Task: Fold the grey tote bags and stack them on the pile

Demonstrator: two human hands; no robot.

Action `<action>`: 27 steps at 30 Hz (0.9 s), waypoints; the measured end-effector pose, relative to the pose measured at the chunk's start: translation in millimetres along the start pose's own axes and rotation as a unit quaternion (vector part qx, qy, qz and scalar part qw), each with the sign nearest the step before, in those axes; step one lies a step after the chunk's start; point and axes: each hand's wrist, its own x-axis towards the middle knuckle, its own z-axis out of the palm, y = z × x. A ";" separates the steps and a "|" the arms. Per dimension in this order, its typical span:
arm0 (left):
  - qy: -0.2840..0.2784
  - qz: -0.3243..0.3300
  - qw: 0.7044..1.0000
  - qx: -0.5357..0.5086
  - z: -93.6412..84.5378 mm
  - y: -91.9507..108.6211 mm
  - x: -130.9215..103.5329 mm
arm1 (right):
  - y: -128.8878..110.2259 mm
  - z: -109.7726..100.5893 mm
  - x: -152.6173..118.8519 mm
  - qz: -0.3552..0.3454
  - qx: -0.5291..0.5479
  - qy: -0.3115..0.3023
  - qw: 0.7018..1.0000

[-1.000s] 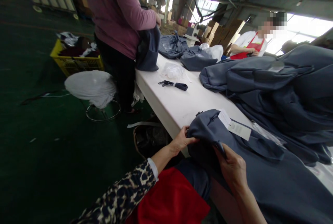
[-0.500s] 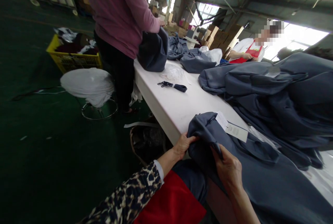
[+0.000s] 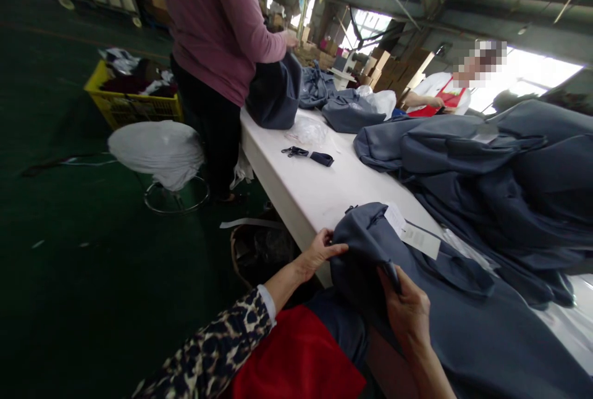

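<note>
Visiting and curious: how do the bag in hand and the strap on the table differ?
The bag is large and slack; the strap is small and bundled. The bag bears pale tags; the strap has dark clips. The bag is held; the strap lies untouched. Both look dark bluish.

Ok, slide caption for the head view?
Left hand and right hand hold a tagged bluish bag at a white table.

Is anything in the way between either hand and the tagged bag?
Nothing visible: the right hand pinches an edge of the bag directly, and the left hand touches its end. The white tags lie on top, clear of both hands.
</note>
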 end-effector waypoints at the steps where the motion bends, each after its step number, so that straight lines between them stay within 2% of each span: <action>1: 0.016 0.001 1.000 0.006 -1.6 1.2 1.7 | 0.0 0.1 0.1 -0.001 -0.004 0.002 1.000; 3: 0.031 0.017 0.999 0.031 -4.3 1.8 8.2 | 0.2 1.0 0.0 -0.010 -0.008 0.002 1.000; 6: 0.025 0.062 0.995 0.071 -7.4 0.0 21.7 | -0.3 2.1 -0.5 -0.029 -0.013 -0.005 0.999; 10: -0.002 0.069 0.997 0.033 -9.6 -4.0 32.0 | -2.4 0.9 0.2 -0.023 -0.025 -0.019 0.999; 17: -0.017 0.038 0.996 -0.073 -6.1 -15.1 21.0 | -6.5 -0.5 7.3 0.036 -0.044 -0.046 0.997; 22: -0.054 -0.003 0.998 -0.030 -5.7 -4.0 9.4 | -7.7 -0.7 12.1 0.031 -0.043 -0.067 0.996; 27: -0.064 0.020 0.997 -0.036 0.1 2.0 8.5 | -8.1 -3.8 13.5 0.020 -0.041 -0.056 0.997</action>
